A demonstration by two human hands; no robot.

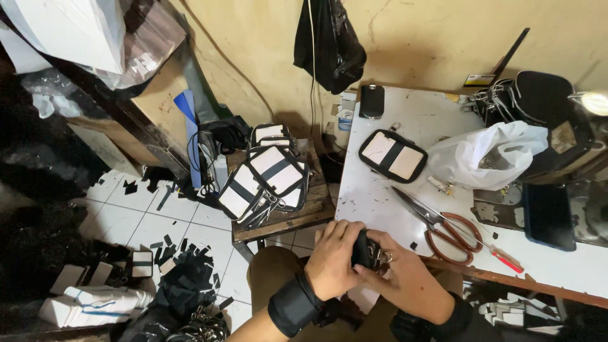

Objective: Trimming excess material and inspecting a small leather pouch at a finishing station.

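My left hand (pixel 332 256) and my right hand (pixel 399 272) close together around a small black strap piece with a metal clasp (pixel 369 252), held at the near edge of the white table (pixel 380 196). The clasp shows between my right thumb and fingers. A flat white pouch with black trim (pixel 392 156) lies on the table beyond my hands. Big scissors with reddish handles (pixel 440 229) rest just right of my right hand.
A stack of matching white and black pouches (pixel 266 177) sits on a low wooden stool (pixel 297 218) at left. White plastic bag (pixel 484 155), red-handled screwdriver (pixel 500 256), black phone (pixel 372 101) and a sewing machine (pixel 544 120) occupy the table. Black scraps litter the tiled floor (pixel 183 266).
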